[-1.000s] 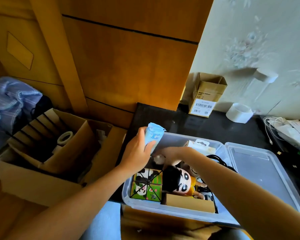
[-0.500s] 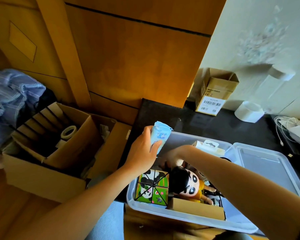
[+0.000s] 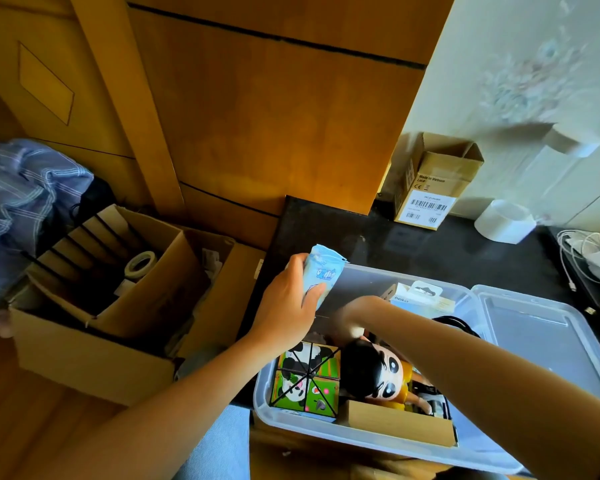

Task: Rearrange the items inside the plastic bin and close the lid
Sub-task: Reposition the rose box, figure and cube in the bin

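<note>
A clear plastic bin [image 3: 368, 436] stands open on a black table, its clear lid [image 3: 534, 337] lying to the right. Inside lie a green panda picture cube [image 3: 305, 382], a doll with black hair [image 3: 378, 370], a flat brown box [image 3: 395, 422], a white packaged item [image 3: 420, 296] and black cables [image 3: 454, 323]. My left hand [image 3: 288, 303] grips a light blue tissue packet [image 3: 321, 271] above the bin's far left corner. My right hand [image 3: 357, 313] reaches down into the bin behind the doll; its fingers are hidden.
An open cardboard box [image 3: 94, 348] with dividers and a tape roll [image 3: 140, 263] sits on the floor at left. On the table behind the bin are a small barcode carton [image 3: 433, 181], a white tape roll [image 3: 504, 220] and white cables [image 3: 582, 247]. Wooden cabinet behind.
The view has shifted slightly. My left hand keeps the tissue packet above the bin's corner, and my right hand stays deep in the bin behind the doll.
</note>
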Motion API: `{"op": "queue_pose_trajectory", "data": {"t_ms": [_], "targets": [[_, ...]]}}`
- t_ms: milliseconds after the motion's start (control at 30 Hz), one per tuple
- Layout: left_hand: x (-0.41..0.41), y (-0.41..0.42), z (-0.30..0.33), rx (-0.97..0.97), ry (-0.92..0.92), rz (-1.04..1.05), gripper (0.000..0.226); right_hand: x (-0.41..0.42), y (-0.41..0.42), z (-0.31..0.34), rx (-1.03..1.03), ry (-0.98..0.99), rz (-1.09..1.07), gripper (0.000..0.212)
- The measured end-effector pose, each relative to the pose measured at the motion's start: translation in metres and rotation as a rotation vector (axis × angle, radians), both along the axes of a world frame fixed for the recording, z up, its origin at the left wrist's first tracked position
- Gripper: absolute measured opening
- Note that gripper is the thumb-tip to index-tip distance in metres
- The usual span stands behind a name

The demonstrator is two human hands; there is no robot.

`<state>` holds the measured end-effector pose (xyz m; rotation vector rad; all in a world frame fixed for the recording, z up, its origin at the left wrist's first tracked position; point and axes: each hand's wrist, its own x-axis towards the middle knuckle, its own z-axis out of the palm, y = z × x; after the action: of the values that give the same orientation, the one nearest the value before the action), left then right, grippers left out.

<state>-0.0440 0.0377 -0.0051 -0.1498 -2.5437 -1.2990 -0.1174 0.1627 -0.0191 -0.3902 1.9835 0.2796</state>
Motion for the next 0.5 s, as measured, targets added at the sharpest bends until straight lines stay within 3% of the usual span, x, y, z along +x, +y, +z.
{"op": "queue_pose_trajectory", "data": {"t_ms": [100, 300, 433, 500], "targets": [[0.000, 0.000, 0.000, -0.010, 0.006, 0.002, 0.035, -0.002, 0.000, 0.003, 0.074, 0.000, 0.094, 0.032], [0.000, 0.000, 0.000, -0.012, 0.010, 0.002, 0.037, -0.004, 0.015, 0.042, -0.197, 0.217, 0.310, 0.034], [-0.002, -0.001, -0.002, -0.004, 0.004, 0.010, 0.033, 0.004, 0.044, 0.089, -0.462, 0.342, 0.148, 0.041], [-0.003, -0.001, -0.003, -0.001, -0.001, 0.009, 0.032, 0.014, 0.065, 0.110, -0.550, 0.270, -0.032, 0.036]]}}
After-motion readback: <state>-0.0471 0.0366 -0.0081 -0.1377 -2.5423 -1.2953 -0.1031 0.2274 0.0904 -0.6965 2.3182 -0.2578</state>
